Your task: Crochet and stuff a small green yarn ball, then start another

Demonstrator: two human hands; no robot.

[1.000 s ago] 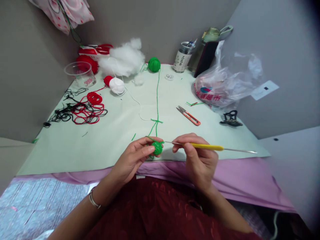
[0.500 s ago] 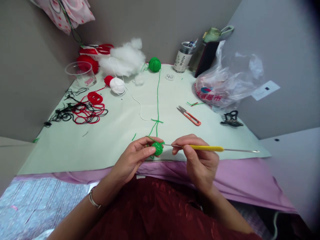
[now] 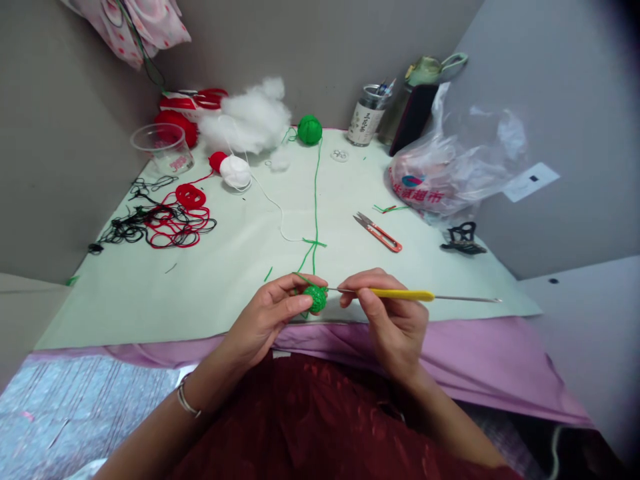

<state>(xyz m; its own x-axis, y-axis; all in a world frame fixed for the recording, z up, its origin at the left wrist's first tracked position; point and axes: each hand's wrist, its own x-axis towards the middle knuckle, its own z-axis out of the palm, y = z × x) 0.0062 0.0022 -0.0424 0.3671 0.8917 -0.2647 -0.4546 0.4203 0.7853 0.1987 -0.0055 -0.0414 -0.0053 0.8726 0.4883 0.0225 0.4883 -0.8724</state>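
Observation:
Between the thumb and fingers of my left hand [image 3: 277,307] is a small round green crochet piece [image 3: 316,299]. My right hand [image 3: 393,320] grips a crochet hook [image 3: 403,294] by its yellow handle, pen-fashion. One metal end of the hook reaches the upper right edge of the piece; whether its tip is inside a stitch I cannot make out. The other end points right. Green yarn [image 3: 316,193] runs from my left fingers up the table to a green yarn ball [image 3: 310,130]. A few cut green strands lie just beyond my left hand.
Orange-handled thread snips [image 3: 377,232] lie beyond my right hand, with a black hair claw [image 3: 463,239] and a plastic bag [image 3: 450,160] farther right. Tangled black and red yarn [image 3: 160,220], a white yarn ball [image 3: 235,172], white stuffing [image 3: 247,120] and a clear cup [image 3: 163,150] occupy the left.
My right hand and the hook have shifted slightly left, bringing the hook closer to the green piece. My left hand has hardly moved.

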